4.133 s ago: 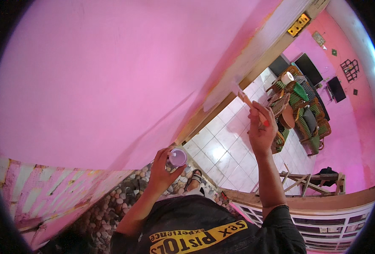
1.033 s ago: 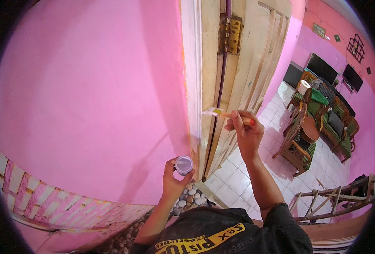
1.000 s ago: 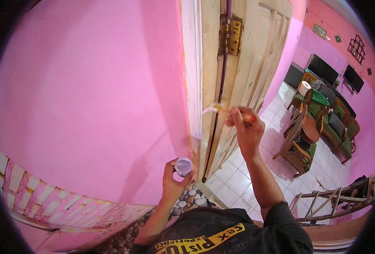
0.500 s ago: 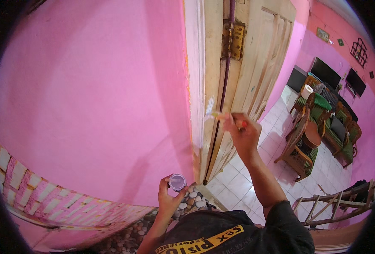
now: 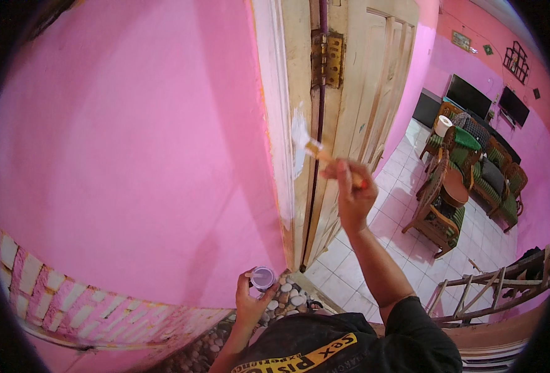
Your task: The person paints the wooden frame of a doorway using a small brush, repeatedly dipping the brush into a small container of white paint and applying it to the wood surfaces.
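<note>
My right hand (image 5: 353, 186) is closed round the wooden handle of a paintbrush (image 5: 315, 148). Its bristles touch the cream door frame (image 5: 298, 81), where a wet white patch of paint (image 5: 299, 133) shows. Lower down, my left hand (image 5: 253, 303) grips a small open cup of pale paint (image 5: 263, 278), tilted so that its inside shows. The frame's inner side carries a rusty hinge (image 5: 328, 59), and a cream panelled door (image 5: 374, 81) hangs from it.
A pink wall (image 5: 138, 143) fills the left, with a rough brick-patterned band (image 5: 88, 280) below. Pebble-patterned flooring (image 5: 287, 295) lies under me. Through the doorway are white tiles (image 5: 390, 214), carved chairs (image 5: 439, 211), two dark screens (image 5: 467, 93) and a wooden ladder (image 5: 498, 292).
The brush has moved along the door frame, and the white patch has grown longer and wider. My left hand holds the cup in nearly the same place. The view has shifted slightly.
</note>
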A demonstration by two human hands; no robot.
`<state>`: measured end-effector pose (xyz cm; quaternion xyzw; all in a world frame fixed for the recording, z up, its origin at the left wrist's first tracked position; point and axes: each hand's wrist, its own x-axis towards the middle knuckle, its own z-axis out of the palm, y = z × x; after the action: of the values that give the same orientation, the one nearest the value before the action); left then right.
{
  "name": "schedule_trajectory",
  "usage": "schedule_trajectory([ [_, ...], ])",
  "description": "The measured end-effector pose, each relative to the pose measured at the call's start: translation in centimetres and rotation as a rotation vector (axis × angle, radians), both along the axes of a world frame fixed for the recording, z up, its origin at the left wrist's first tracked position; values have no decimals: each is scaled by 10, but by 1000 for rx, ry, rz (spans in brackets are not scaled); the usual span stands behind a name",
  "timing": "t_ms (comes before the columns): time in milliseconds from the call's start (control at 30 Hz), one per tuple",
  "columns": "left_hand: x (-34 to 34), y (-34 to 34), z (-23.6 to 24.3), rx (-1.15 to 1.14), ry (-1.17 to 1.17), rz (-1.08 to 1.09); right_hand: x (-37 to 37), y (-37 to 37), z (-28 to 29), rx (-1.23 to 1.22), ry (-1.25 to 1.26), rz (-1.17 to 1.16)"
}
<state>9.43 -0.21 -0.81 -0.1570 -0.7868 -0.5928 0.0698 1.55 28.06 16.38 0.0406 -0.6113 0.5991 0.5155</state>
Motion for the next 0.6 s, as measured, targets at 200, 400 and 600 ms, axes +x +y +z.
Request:
schedule_trajectory([
  [200, -3, -1, 4, -19, 6, -4, 24, 4, -33, -147, -168, 38],
  [400, -4, -5, 4, 31, -66, -48, 7, -14, 56, -217, 166, 31],
  [600, -7, -1, 0, 17, 2, -30, -1, -13, -12, -177, -9, -1],
])
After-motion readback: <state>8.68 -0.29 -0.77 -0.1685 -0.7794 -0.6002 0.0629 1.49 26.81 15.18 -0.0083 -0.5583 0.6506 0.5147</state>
